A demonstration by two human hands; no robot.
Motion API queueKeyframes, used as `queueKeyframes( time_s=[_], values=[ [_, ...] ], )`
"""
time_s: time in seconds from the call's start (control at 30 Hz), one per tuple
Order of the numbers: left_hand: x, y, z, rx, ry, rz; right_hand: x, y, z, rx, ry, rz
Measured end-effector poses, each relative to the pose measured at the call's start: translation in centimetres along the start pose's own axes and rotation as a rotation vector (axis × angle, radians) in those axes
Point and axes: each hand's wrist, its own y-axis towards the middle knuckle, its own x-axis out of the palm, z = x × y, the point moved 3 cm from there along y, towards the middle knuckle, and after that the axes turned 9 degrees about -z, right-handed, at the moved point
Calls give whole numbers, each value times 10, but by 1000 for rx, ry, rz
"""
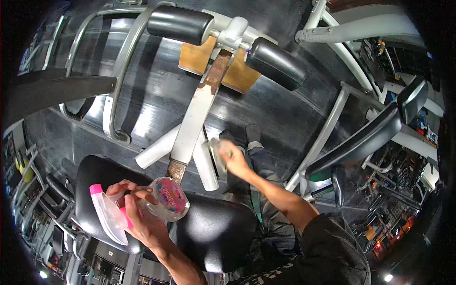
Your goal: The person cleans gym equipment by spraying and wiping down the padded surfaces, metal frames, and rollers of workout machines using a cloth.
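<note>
A clear spray bottle (172, 197) with a white and pink trigger head and a pink label lies tilted in my left hand (140, 209), whose fingers wrap round its neck. Below the bottle is a black padded seat (209, 232). My right hand (230, 156) is closed on a crumpled greyish cloth (217, 154), slightly blurred, near the white legs of the machine. From the seat a white beam (192, 118) with rusty patches runs up to two black foam rollers (275, 61).
Curved metal tubes (126, 71) stand at the left. A machine with a black padded backrest (356, 137) is at the right. Wooden blocks (242, 76) sit under the rollers. The floor (156, 99) is dark and shiny.
</note>
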Motion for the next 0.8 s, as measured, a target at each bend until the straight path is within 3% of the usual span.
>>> queueKeyframes(
  time_s=[0.03, 0.1, 0.17, 0.23, 0.3, 0.33, 0.43, 0.5, 0.57, 0.63, 0.73, 0.77, 0.8],
  values=[
    [2, 0, 1, 17, 18, -6, -11, 10, 11, 165, 159, 102],
    [4, -1, 1, 29, 42, -8, -33, 44, 19, 223, 340, 279],
    [6, -1, 0, 22, 58, -1, -45, 92, 15, 159, 831, 235],
    [7, 0, 1, 27, 70, 0, -36, 133, -10, 166, 896, 410],
    [9, 4, 2, 37, 82, 4, -8, 161, -15, 122, 496, 593],
    [10, 6, 1, 35, 85, 10, 2, 163, -18, 199, 366, 721],
    [9, 11, 2, 45, 112, 15, 6, 138, -26, 208, 199, 643],
    [8, 11, 1, 46, 135, 14, 16, 99, -47, 101, 356, 428],
    [8, 13, 0, 47, 149, 13, 36, 55, -57, 198, 312, 276],
    [10, 14, 0, 38, 132, 39, 57, 11, -54, 124, 186, 101],
    [11, 17, -1, 33, 134, 71, 55, -25, -82, 496, 310, -433],
    [10, 17, -1, 40, 149, 88, 63, -29, -28, 242, 206, -361],
    [10, 17, -2, 42, 151, 94, 50, -22, -34, 310, 317, -382]
  ],
)
